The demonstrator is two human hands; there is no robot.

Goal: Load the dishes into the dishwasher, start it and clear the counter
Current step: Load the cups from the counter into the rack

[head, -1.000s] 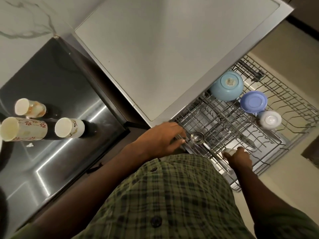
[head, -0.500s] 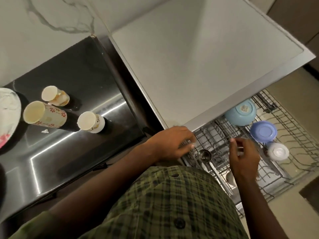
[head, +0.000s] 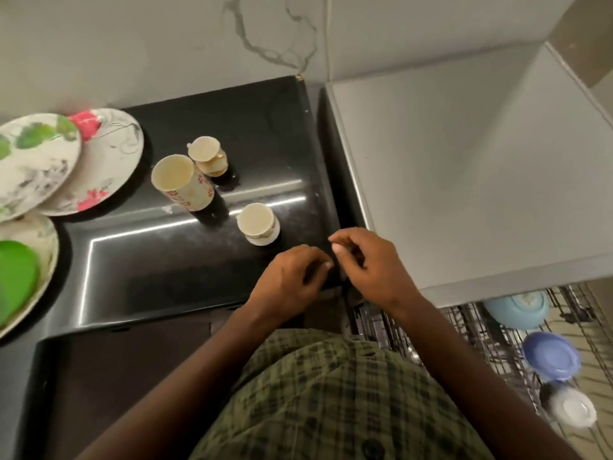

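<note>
Three cups stand on the black counter (head: 166, 260): a small white cup (head: 258, 224), a tall floral cup (head: 182, 182) and a small cup (head: 208, 155) behind it. Flowered plates (head: 96, 161) overlap at the left. My left hand (head: 292, 280) and my right hand (head: 368, 263) hover together over the counter's right front corner, just short of the white cup, fingers loosely curled and holding nothing. The pulled-out dishwasher rack (head: 491, 336) at lower right carries an upturned light-blue bowl (head: 515, 308), a lilac bowl (head: 550, 355) and a white bowl (head: 572, 408).
A grey dishwasher top (head: 464, 167) lies right of the counter. A plate with a green item (head: 15, 280) sits at the left edge. A marbled wall (head: 265, 38) stands behind. My plaid shirt (head: 331, 393) hides the counter's front.
Both hands left the rack and rose to the counter's right front corner. The view swung left, bringing the plates into sight and pushing the rack to the right edge.
</note>
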